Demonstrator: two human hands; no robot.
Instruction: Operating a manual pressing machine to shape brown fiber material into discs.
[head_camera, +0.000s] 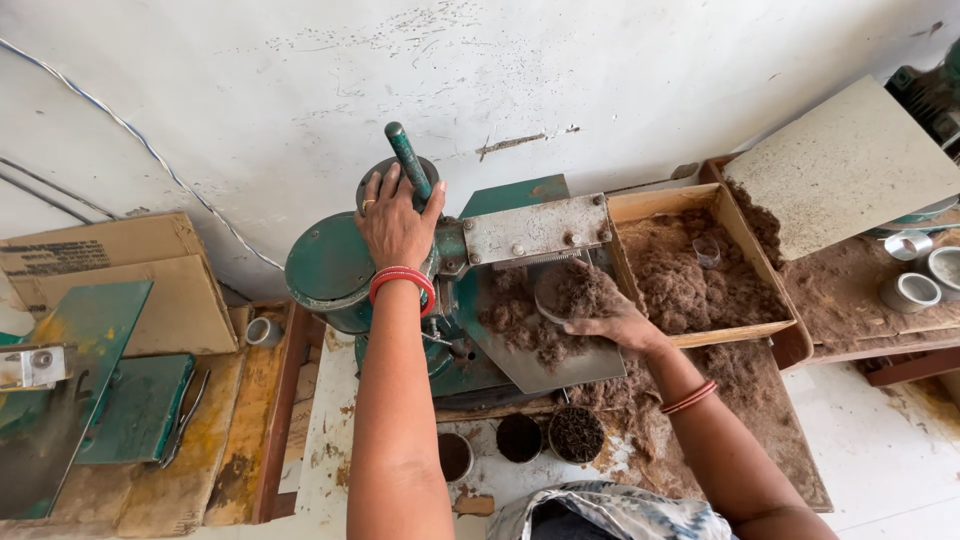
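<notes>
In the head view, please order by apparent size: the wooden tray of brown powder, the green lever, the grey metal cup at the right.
1. wooden tray
2. green lever
3. grey metal cup, close to the lever in size; ranking unsure.

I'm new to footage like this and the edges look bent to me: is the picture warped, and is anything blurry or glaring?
Head view: wide-angle bending, the wall leans and bows; light is soft and even, no glare, only faint shadows under the green press; left hand on the lever and right hand in the brown powder look sharp.
</notes>
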